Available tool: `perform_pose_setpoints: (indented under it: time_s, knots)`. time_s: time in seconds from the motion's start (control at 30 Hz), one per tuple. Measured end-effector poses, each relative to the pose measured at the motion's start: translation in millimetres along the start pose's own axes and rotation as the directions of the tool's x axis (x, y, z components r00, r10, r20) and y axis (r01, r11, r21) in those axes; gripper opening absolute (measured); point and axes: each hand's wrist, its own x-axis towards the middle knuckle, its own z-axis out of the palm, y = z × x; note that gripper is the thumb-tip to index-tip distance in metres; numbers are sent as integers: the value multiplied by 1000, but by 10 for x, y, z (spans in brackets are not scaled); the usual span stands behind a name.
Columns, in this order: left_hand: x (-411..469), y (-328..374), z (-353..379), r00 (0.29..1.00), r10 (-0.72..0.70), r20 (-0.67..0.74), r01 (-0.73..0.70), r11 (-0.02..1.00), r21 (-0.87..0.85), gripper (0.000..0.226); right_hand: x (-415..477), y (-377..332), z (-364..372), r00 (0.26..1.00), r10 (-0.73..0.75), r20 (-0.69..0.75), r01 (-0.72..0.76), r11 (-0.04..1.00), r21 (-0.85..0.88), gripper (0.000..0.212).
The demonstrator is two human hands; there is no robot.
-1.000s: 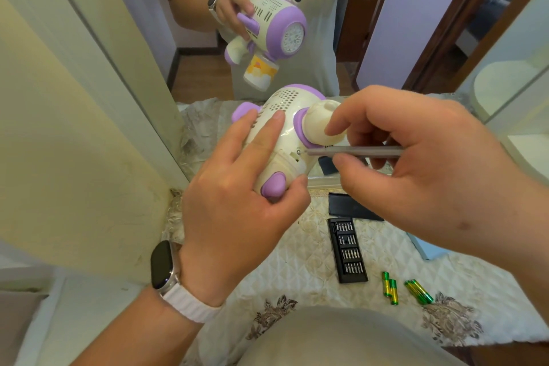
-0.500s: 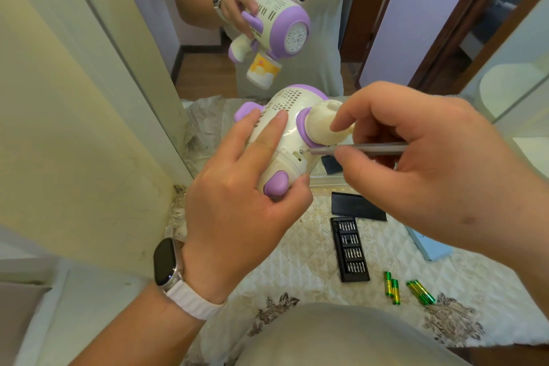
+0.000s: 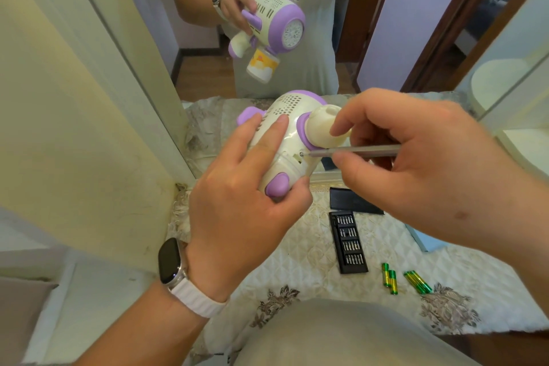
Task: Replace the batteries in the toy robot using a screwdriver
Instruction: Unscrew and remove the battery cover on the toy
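Cream-and-purple plastic toy robot (image 3: pixel 285 145) gripped by left hand (image 3: pixel 237 214) | right hand (image 3: pixel 430 175) pinches slim grey metal screwdriver (image 3: pixel 356 152), tip at screw

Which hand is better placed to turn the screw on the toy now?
The right hand: it holds the screwdriver with its tip at the screw. The left hand is occupied gripping the toy robot.

A: Left grip (image 3: pixel 237 211)?
B: Closed around the toy robot (image 3: pixel 285 142), held above the surface (image 3: pixel 312 249).
A: Right grip (image 3: pixel 416 169)?
B: Pinches the screwdriver (image 3: pixel 356 152); tip at a screw on the robot. Batteries (image 3: pixel 404 278) lie below.
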Motion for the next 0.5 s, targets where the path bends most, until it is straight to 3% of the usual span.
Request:
perform_pose_setpoints:
  time_s: [0.3, 0.5]
  knots:
    - [-163, 85, 11, 999, -15, 33, 15, 1000, 5, 62, -280, 40, 6, 996, 64, -69, -56, 993, 103, 6]
    - [-295, 133, 105, 991, -103, 90, 102, 995, 16, 63, -512, 232, 38, 970, 216, -108, -178, 942, 286, 6]
